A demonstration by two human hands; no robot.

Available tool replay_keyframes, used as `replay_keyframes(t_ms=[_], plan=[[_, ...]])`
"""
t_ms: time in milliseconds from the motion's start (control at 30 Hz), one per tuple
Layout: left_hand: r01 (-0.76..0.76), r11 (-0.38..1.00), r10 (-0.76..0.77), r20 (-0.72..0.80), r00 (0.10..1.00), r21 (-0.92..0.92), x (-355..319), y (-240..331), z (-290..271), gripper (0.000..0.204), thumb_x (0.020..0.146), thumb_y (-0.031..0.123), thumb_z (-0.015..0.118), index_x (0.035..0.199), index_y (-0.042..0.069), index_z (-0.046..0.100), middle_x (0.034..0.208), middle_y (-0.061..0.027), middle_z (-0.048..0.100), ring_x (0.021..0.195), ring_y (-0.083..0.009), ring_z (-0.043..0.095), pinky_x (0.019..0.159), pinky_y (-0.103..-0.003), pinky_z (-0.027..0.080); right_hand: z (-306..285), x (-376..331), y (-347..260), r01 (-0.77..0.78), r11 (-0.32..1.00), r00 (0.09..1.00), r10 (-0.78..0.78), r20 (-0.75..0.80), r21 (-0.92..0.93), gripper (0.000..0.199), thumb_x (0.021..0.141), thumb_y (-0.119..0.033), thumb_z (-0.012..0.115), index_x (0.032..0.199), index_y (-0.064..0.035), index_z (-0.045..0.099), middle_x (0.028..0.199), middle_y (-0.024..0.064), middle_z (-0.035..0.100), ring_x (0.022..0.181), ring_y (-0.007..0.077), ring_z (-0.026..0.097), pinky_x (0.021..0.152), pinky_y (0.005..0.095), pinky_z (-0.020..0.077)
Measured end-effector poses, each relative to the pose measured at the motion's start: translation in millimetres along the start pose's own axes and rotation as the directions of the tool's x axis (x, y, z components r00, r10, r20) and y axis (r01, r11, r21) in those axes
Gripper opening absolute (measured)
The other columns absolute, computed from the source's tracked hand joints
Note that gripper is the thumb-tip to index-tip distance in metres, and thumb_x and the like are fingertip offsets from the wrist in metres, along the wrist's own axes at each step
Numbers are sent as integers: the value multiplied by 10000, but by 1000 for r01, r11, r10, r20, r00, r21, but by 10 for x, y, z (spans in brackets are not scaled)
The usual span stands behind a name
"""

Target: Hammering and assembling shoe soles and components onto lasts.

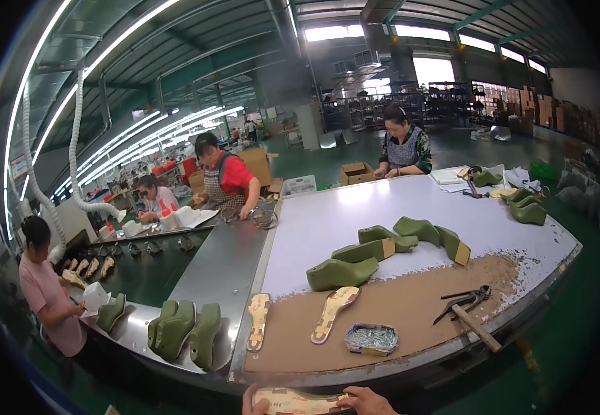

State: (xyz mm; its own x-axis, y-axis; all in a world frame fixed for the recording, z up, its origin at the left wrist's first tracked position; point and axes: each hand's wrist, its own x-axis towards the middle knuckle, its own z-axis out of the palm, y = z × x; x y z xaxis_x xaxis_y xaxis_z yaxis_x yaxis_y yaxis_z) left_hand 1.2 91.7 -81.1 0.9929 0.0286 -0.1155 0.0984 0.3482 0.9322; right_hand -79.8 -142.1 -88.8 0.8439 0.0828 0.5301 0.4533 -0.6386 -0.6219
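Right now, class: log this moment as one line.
hands: left, right hold flat tan patterned insole board | ahead: brown worn worktable

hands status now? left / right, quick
Left hand: mostly out of frame, fingers on the left end of the shoe insole.
Right hand: closed on the insole's right end.

2 bare hands [366, 401], no sleeves visible.

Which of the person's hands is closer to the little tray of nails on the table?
The right hand. It sits below the tray of nails, almost straight under it, gripping the insole. The left hand holds the insole's other end, farther left.
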Motion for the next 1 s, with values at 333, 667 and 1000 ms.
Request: replay_keyframes(t_ms=[333,667,1000], plan=[[-863,299,59,895,443,408,1070,46,1838,263,869,144,591,1118,105,667,996,-158,666,914,-334,635,822,-414,497,132,-46,-5,-5,997,993,-3,-119,-72,493,657,-62,793,1086,-116,556,1151,198,561,1020,389,578,842,433,509],[-868,213,-219,888,405,449,1340,-444,2257,195,790,242,686,913,98,732,839,-140,697,811,-334,660,742,-437,517,131,-64,21,-24,998,993,18,-118,-51,489,667,-64,790,1084,-117,540,1170,195,548,1038,395,570,860,442,501],[-840,266,-192,880,435,473,1344,-492,2207,206,851,184,615,993,54,689,895,-176,683,849,-361,645,766,-463,498,110,-62,-11,-15,999,992,10,-130,-38,495,654,-70,799,1075,-96,540,1150,204,548,1025,396,571,855,441,498]])
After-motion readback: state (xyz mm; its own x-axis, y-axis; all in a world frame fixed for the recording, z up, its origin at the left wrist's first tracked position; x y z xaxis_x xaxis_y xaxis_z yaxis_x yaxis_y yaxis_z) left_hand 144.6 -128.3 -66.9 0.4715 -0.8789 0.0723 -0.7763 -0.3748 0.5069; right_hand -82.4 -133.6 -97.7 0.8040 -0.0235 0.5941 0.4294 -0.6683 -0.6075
